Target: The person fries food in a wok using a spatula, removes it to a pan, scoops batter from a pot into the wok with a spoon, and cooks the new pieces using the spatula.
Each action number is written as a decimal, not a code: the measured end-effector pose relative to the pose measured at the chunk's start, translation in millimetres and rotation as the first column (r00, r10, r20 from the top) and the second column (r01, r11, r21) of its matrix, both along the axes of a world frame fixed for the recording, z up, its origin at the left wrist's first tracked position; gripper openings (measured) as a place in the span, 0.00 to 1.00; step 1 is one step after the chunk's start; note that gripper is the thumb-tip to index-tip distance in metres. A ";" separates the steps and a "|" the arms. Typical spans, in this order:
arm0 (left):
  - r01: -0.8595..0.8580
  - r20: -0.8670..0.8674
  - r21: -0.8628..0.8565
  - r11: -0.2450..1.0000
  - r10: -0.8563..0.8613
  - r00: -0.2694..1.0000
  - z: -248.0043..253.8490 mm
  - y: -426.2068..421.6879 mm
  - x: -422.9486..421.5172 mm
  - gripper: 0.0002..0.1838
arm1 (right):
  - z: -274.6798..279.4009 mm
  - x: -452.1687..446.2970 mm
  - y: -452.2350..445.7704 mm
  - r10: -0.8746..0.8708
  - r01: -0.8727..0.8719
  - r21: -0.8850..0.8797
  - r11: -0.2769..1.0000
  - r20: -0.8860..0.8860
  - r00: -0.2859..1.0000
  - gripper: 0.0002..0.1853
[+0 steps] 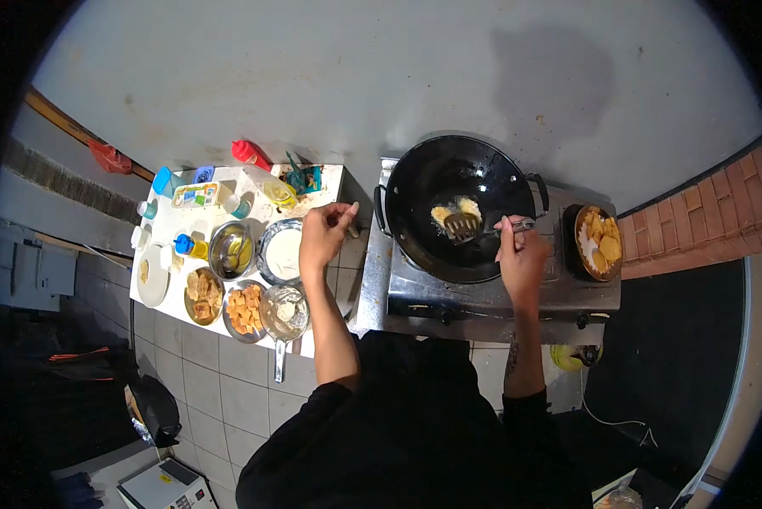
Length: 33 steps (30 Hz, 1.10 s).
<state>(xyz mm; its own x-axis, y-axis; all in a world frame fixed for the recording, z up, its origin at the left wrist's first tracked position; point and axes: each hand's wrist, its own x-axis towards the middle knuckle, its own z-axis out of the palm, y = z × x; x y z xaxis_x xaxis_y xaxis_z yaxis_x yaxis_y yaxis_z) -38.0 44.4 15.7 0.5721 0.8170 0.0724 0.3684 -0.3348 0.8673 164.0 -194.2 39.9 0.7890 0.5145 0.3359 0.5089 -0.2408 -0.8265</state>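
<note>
My right hand (523, 254) is closed round the handle of a slotted spatula (461, 226). The spatula's head is down in the black wok (432, 178), touching pieces of battered food (467, 207) that fry in a little bubbling oil. My left hand (326, 233) hovers at the right edge of the table, its fingers curled in towards the thumb; whether anything is between them I cannot make out. Just left of it sits a bowl of white batter (281, 253), partly behind the hand. Below that bowl is a saucepan (283, 314) with pale batter remains inside.
The wok stands on a steel gas stove (499, 301). At its right is a dish of fried pieces (597, 242). On the white table (177, 297) are a bowl of orange cubes (245, 310), a steel bowl (231, 248), an oil bottle (192, 247), and a red squeeze bottle (249, 153).
</note>
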 end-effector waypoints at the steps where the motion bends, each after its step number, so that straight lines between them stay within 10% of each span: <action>1: 0.000 0.000 0.000 1.000 0.000 1.000 -1.2 0.5 0.2 0.15 | -2.7 -0.4 3.0 0.000 0.000 0.000 1.000 0.000 1.000 0.07; 20: 0.001 0.004 0.020 1.000 -0.001 1.000 -6.5 1.1 -0.3 0.16 | -25.2 -10.8 6.8 0.023 0.110 0.323 0.940 -0.384 0.923 0.13; 33: 0.000 0.006 0.004 1.000 0.000 1.000 -1.0 0.0 -0.5 0.17 | 9.7 4.4 -13.0 -0.035 0.039 -0.082 0.996 0.050 0.998 0.11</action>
